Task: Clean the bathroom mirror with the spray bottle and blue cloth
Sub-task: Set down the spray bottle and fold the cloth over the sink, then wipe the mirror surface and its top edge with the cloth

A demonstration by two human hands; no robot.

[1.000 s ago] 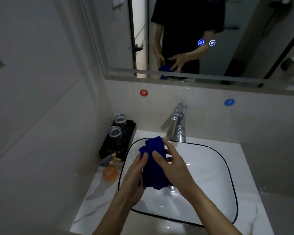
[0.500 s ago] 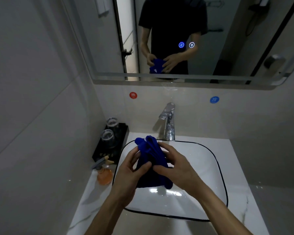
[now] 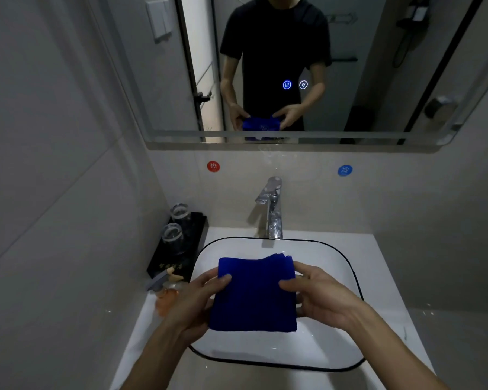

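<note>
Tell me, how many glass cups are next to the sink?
2. Both stand on the black tray left of the sink: one glass cup near the wall, the other glass cup just in front.

A shiny metal tap [image 3: 272, 212] stands in the middle of the frame, between the white sink bowl [image 3: 335, 266] and the wall mirror [image 3: 378, 66]. At lower left, a black tray [image 3: 193, 235] with two clear glasses [image 3: 173, 237] and an orange spray bottle [image 3: 164, 301] crowd the side wall. The white counter at lower right [image 3: 383, 263] is bare.

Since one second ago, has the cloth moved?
Yes. The cloth was bunched upright near the faucet; now it is spread flat between both hands, lower over the sink, farther from the faucet.
</note>
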